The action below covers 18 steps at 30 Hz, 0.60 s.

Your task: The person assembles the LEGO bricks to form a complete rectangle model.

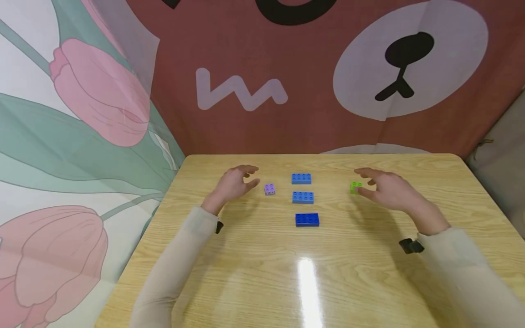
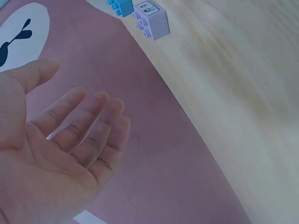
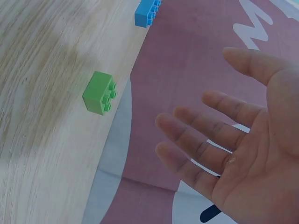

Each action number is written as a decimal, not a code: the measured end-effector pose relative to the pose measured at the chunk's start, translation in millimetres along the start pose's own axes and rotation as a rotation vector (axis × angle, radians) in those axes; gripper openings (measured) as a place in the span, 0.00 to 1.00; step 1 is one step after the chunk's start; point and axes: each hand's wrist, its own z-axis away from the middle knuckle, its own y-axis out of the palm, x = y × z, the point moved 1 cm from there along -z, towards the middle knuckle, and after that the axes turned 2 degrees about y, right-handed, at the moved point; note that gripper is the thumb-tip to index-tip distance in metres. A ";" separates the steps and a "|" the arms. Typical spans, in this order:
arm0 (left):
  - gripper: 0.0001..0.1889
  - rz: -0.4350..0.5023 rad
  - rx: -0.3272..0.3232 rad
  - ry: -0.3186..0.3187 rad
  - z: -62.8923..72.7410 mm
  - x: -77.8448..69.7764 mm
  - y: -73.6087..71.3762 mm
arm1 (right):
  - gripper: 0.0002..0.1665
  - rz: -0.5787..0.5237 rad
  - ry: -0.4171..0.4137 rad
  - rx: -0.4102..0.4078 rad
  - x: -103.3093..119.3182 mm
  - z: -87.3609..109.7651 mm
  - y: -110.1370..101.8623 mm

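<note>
My left hand (image 1: 234,183) hovers over the table just left of a small purple toy brick (image 1: 269,189), its fingers relaxed and holding nothing. In the left wrist view that brick (image 2: 153,21) shows a printed side. On the right, my right hand (image 1: 387,189) is held above the table, its thumb overlapping a small green brick (image 1: 356,187) in the head view. The right wrist view shows the green brick (image 3: 99,93) apart from the loosely spread fingers. Between the hands lie two lighter blue bricks, a far one (image 1: 301,178) and a middle one (image 1: 302,197), and a dark blue brick (image 1: 307,220) nearest me.
The wooden table (image 1: 262,278) carries a bright light reflection near its front. A red-brown cloth (image 1: 311,91) with a printed animal face hangs behind its back edge. A tulip-patterned cloth (image 1: 102,95) hangs on the left. Black straps show at both wrists.
</note>
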 end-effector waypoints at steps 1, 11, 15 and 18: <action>0.24 0.003 0.000 0.003 -0.2 -0.6 0.5 | 0.42 -0.006 -0.001 0.001 0.3 0.0 0.4; 0.23 0.041 0.003 0.025 -0.6 -5.5 3.6 | 0.38 -0.029 -0.037 -0.019 4.9 0.1 5.3; 0.23 0.053 0.009 0.034 -1.7 -6.3 5.5 | 0.37 -0.040 -0.050 -0.026 6.9 0.2 7.3; 0.23 0.061 0.017 0.040 -2.2 -6.7 7.0 | 0.37 -0.046 -0.061 -0.032 8.6 0.0 8.7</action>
